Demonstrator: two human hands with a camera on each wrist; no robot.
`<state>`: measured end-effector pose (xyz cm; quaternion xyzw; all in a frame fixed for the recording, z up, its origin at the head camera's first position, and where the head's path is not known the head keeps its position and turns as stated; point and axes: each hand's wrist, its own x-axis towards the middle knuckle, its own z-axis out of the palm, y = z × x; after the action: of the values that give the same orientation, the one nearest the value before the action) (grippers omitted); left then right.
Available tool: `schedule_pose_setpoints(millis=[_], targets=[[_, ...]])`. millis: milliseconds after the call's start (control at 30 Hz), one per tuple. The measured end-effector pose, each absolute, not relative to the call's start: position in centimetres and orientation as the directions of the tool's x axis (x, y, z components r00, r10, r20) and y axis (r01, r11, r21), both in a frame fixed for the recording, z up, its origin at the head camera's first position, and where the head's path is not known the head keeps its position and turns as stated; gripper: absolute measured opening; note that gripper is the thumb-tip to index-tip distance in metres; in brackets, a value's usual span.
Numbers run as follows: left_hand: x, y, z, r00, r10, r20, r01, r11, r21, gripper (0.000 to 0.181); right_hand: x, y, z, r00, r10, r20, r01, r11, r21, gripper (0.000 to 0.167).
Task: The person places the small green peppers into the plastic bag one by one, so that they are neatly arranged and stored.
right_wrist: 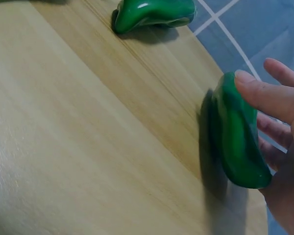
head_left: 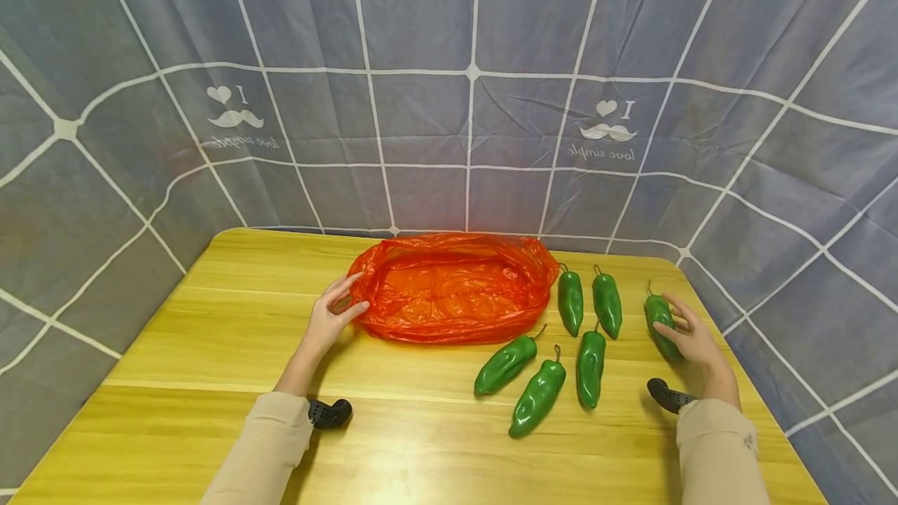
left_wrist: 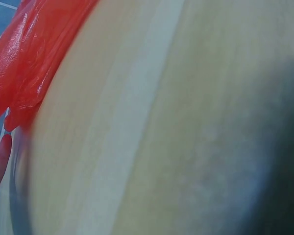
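A red plastic bag (head_left: 449,294) lies spread with its mouth open at the back middle of the table. At its left edge is my left hand (head_left: 333,316), its thumb and fingers apart and touching the plastic. Only fingertips of that hand show in the left wrist view, just below the bag (left_wrist: 29,58). My right hand (head_left: 698,345) holds a green chili pepper (head_left: 658,313) at the table's right side. In the right wrist view the thumb lies along this pepper (right_wrist: 232,137), with the other fingers partly hidden behind it.
Several more green chili peppers lie between the bag and my right hand, among them one near the front (head_left: 539,400) and one close to the bag's right side (head_left: 570,302). A grey curtain with white lines (head_left: 421,115) hangs behind the wooden table (head_left: 414,443).
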<state>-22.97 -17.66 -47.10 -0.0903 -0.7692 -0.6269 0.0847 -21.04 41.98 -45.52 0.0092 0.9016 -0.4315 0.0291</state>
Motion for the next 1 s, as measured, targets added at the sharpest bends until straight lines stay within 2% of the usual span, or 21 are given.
schedule_pose_setpoints(millis=[367,633,1000], targets=[[-21.4,-16.9,-44.6,-0.979,0.065,0.195,0.205,0.270,0.941,0.047,-21.0,42.1,-45.8,-0.980,0.018,-0.200,0.164,0.649,-0.743,0.075],[-21.6,-17.0,-44.8,-0.977,0.070,0.199,0.211,0.293,0.932,0.045,-20.9,41.9,-45.8,-0.976,0.011,-0.215,0.167,0.669,-0.724,0.076],[-21.8,-16.9,-44.9,-0.984,0.061,0.165,0.176,0.303,0.937,0.045,-20.7,41.6,-46.0,-0.978,-0.011,-0.210,0.159,0.612,-0.775,0.067]])
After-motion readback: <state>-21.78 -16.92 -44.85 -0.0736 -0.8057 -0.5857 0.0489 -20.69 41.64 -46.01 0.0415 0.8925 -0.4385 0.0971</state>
